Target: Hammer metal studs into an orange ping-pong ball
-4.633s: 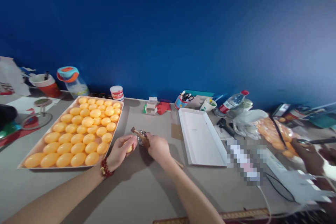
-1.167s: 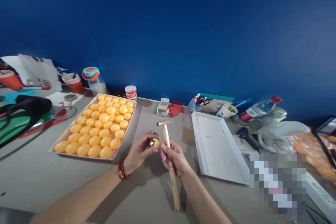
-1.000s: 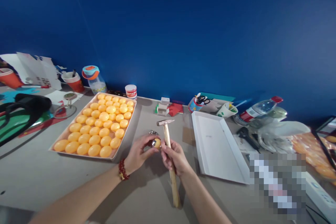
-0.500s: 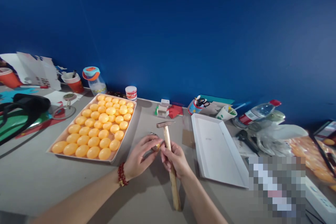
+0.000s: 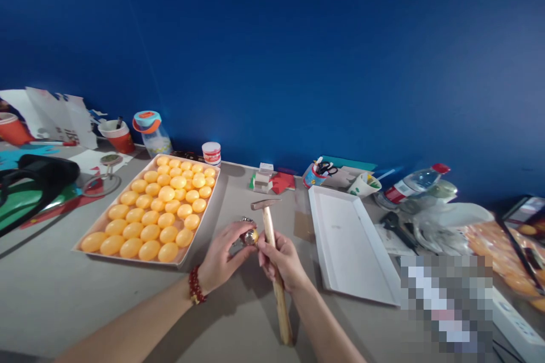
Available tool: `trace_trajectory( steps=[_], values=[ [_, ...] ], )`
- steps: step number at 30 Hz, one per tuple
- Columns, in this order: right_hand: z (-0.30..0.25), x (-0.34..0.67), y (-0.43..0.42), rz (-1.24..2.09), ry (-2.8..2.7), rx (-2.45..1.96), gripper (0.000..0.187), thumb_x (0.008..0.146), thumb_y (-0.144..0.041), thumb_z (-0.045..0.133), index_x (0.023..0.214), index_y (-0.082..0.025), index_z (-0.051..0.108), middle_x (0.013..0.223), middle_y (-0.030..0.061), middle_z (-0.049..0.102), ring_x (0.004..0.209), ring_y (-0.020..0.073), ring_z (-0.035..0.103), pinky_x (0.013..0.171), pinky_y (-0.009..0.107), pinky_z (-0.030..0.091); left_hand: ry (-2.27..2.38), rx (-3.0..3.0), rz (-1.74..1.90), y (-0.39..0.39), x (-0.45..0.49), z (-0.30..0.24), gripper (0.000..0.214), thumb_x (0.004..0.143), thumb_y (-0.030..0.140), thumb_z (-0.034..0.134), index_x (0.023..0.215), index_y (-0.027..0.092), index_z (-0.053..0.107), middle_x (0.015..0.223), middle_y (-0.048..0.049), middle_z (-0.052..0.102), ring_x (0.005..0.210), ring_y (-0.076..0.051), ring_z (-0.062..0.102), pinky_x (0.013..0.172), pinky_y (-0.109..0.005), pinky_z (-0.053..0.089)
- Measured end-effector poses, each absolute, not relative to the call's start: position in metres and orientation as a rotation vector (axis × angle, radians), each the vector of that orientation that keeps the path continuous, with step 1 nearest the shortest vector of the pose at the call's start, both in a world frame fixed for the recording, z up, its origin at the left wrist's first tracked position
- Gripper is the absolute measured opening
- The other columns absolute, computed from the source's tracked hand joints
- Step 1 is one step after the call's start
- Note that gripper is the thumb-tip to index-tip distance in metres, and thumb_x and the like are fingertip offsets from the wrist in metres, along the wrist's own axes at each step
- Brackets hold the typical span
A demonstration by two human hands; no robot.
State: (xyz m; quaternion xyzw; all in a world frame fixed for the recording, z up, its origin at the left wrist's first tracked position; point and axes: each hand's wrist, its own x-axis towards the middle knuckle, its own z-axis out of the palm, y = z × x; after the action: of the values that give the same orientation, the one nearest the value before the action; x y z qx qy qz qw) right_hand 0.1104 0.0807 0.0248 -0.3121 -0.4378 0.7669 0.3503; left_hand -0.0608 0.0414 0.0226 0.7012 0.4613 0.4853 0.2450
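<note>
My left hand (image 5: 223, 255), with a red bead bracelet on the wrist, pinches a small orange ball (image 5: 252, 236) with a shiny metal piece against it, just above the table. My right hand (image 5: 283, 258) is wrapped round the wooden handle of a small hammer (image 5: 272, 261), whose metal head points up and away at the far end. The two hands nearly touch beside the ball. To the left lies a tray (image 5: 87, 249) filled with several orange balls.
An empty white tray (image 5: 340, 238) lies right of my hands. Along the blue wall stand cups, a lidded jar (image 5: 149, 127), a small tub (image 5: 212, 153), a scissors cup (image 5: 313, 174) and a water bottle (image 5: 415, 181). A black bag (image 5: 38, 173) lies far left; a bag of orange balls far right.
Over the last second my hands sank slightly toward the table, still holding ball and hammer. Earlier the hammer lay low under my right hand; now it stands up in my grip.
</note>
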Motion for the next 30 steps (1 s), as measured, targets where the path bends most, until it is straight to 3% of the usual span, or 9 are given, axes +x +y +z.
trace_trajectory(
  steps=[11,30],
  values=[
    [0.0279,0.1092,0.0807,1.991,-1.130,-0.772,0.028,0.080,-0.039,0.070,0.084,-0.017,0.053,0.051,-0.0047,0.060,0.027,0.0023,0.034,0.025,0.012,0.031,1.235,1.979,1.361,0.0422,-0.0589,0.0174,0.037,0.088,0.016,0.055,0.124,0.022,0.052,0.126,-0.0093,0.060,0.119,-0.022,0.054,0.101,-0.038,0.047],
    [0.0263,0.1102,0.0811,1.931,-1.189,-0.831,0.029,0.082,-0.042,0.067,0.085,-0.017,0.051,0.053,-0.0052,0.059,0.028,0.0022,0.037,0.026,0.012,0.031,1.290,2.017,1.314,0.0409,-0.0605,0.0132,0.041,0.089,0.020,0.056,0.129,0.023,0.048,0.127,-0.0100,0.059,0.120,-0.023,0.054,0.100,-0.040,0.047]
  ],
)
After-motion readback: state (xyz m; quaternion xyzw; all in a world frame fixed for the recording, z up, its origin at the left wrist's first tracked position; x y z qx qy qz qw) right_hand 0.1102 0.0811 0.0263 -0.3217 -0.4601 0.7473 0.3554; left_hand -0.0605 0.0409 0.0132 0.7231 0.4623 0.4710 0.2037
